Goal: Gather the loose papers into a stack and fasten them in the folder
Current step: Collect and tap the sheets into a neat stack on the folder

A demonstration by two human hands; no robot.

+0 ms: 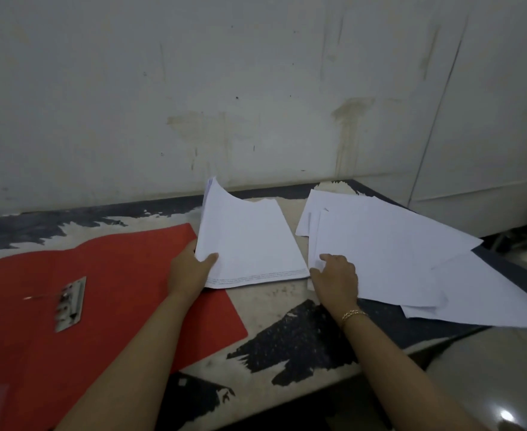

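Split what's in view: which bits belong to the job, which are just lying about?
Job: red folder, its metal clip, gathered stack in the left hand, loose papers touched by the right hand.
Lying about: bracelet, worn table, stained wall, glossy pale object at lower right.

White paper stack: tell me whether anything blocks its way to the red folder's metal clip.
Nothing visible does. The left hand grips the white paper stack at the open red card folder's right edge; only bare folder separates it from the silver metal clip.
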